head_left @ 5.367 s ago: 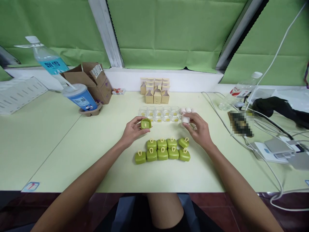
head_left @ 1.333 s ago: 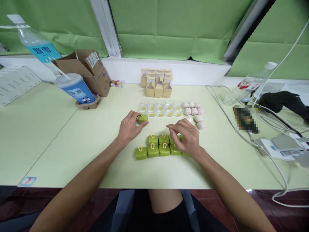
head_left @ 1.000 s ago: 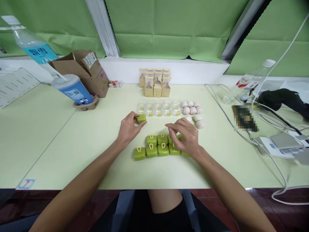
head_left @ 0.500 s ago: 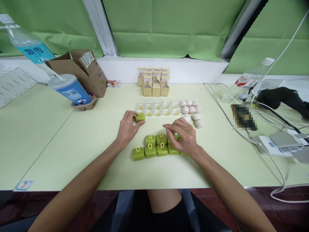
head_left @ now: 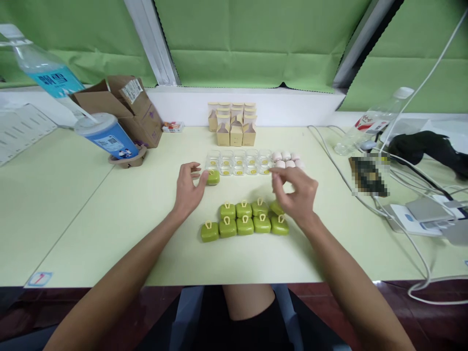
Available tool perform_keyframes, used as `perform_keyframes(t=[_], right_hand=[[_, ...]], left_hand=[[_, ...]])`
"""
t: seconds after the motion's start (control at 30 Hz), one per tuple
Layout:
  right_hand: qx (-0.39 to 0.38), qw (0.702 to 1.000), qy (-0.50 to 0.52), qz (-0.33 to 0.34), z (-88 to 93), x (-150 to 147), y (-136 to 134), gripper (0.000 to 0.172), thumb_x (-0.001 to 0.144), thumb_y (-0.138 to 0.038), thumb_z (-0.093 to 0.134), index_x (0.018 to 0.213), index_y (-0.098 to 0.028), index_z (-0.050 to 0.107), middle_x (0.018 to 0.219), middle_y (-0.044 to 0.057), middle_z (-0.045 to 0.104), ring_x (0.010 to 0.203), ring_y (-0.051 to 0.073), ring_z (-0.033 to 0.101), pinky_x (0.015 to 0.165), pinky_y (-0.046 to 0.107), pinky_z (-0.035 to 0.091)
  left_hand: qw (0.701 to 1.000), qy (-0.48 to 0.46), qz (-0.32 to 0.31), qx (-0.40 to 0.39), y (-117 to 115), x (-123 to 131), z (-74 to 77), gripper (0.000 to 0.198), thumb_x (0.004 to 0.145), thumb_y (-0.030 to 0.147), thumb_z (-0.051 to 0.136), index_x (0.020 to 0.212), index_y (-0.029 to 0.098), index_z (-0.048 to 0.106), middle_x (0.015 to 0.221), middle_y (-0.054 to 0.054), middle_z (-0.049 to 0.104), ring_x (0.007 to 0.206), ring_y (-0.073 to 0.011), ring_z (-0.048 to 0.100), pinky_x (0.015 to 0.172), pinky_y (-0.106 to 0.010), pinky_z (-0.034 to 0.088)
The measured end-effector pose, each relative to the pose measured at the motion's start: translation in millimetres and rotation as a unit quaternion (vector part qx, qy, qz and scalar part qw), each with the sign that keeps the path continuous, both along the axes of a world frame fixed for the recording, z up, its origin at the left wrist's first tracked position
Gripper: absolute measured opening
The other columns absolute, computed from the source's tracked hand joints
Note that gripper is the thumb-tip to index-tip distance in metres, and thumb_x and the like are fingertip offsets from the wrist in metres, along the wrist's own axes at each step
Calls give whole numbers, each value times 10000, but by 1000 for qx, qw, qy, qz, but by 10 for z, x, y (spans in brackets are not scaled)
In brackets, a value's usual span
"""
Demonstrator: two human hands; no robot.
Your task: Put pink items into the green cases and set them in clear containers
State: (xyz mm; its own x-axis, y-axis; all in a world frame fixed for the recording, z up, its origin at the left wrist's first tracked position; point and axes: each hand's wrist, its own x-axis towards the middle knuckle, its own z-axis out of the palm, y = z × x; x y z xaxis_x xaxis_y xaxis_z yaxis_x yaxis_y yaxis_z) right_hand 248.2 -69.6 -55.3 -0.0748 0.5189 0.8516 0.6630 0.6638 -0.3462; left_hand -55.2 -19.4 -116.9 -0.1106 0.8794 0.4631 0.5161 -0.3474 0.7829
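The left hand [head_left: 189,189] is hovering, grip wide, by one green case [head_left: 213,178] — for the right hand [head_left: 297,191], I cannot tell — and rowed cases [head_left: 245,226] are sitting close, likely for reaching.

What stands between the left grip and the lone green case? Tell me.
Nothing visible. The open left grip is beside the lone green case, its thumb at the case's left end; contact is unclear. The clear containers stand behind the case, not between.
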Motion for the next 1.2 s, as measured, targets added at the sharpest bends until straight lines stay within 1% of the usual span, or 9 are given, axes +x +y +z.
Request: perform_keyframes(t=[0.1, 0.27, 0.43, 0.77, 0.87, 0.97, 1.07, 1.13, 1.2], right_hand=[[-84, 993, 18, -75, 50, 260, 251, 214, 1010, -272, 591, 994, -225, 799, 787, 28, 786, 678, 207, 702, 724, 377, 557], [-116, 987, -73, -87, -45, 667, 590, 248, 980, -280, 566, 941, -204, 798, 915, 99, 812, 871, 279, 699, 807, 426, 540], [-115, 968, -204, -86, -233, 833, 518, 286, 1016, -359, 587, 1032, -201, 825, 979, 119, 808, 1001, 332, 613, 856, 468, 456], [-142, 914, -361, -116, -384, 809, 466, 408, 992, -478, 649, 1203, -164, 805, 966, 173, 758, 1046, 371, 519, 834, 459, 371], [-134, 923, -345, -105, -406, 802, 473, 328, 975, -404, 656, 1168, -179, 795, 932, 148, 744, 1039, 351, 540, 841, 449, 401], [-92, 956, -263, -91, -381, 758, 455, 331, 1005, -368, 629, 1254, -197, 763, 1041, 131, 724, 993, 303, 600, 835, 436, 481], [-34, 986, -153, -61, -317, 685, 415, 364, 1040, -355, 617, 1367, -231, 717, 1180, 134, 670, 934, 254, 653, 796, 421, 557], [-6, 994, -103, -41, -272, 630, 383, 340, 1044, -343, 629, 1359, -249, 715, 1208, 137, 651, 943, 253, 679, 807, 437, 591], [0, 997, -65, -30, -239, 570, 348, 300, 1037, -358, 658, 1309, -252, 724, 1202, 141, 654, 1018, 280, 697, 835, 464, 621]], left_hand=[[990, -115, -39, -72, 226, -53, -66, 562, 1012, 727, 579, 1304, 248, 604, 1437, -128, 657, 1384, -254, 634, 1180, -447, 524], [973, -181, -69, -127, 486, -23, -151, 812, 952, 867, 531, 1448, 229, 609, 1597, -190, 604, 1556, -304, 533, 1320, -515, 387], [977, -146, -79, -133, 439, 16, -143, 882, 941, 887, 527, 1471, 192, 648, 1663, -190, 557, 1608, -328, 472, 1382, -551, 257], [979, -139, -71, -128, 382, 28, -121, 858, 971, 864, 503, 1468, 180, 653, 1620, -189, 602, 1576, -328, 510, 1357, -508, 314], [994, -85, -48, -46, 253, 2, 65, 694, 1027, 774, 503, 1350, 196, 710, 1517, -157, 676, 1454, -299, 593, 1247, -481, 437], [995, 16, -94, 25, 42, -91, 474, 503, 996, 685, 627, 995, 198, 749, 1073, -99, 778, 1071, -244, 684, 985, -381, 542], [936, 152, -297, -111, -267, -182, 892, 410, 962, 610, 704, 902, 204, 705, 910, -42, 743, 818, -185, 646, 788, -314, 519], [898, 246, -323, -170, -523, -203, 1016, 455, 837, 598, 847, 1051, 224, 700, 1031, -33, 753, 817, -184, 639, 759, -302, 513], [882, 295, -303, -206, -780, -206, 987, 578, 771, 589, 906, 1168, 240, 673, 1126, -38, 749, 825, -193, 653, 761, -308, 521]])
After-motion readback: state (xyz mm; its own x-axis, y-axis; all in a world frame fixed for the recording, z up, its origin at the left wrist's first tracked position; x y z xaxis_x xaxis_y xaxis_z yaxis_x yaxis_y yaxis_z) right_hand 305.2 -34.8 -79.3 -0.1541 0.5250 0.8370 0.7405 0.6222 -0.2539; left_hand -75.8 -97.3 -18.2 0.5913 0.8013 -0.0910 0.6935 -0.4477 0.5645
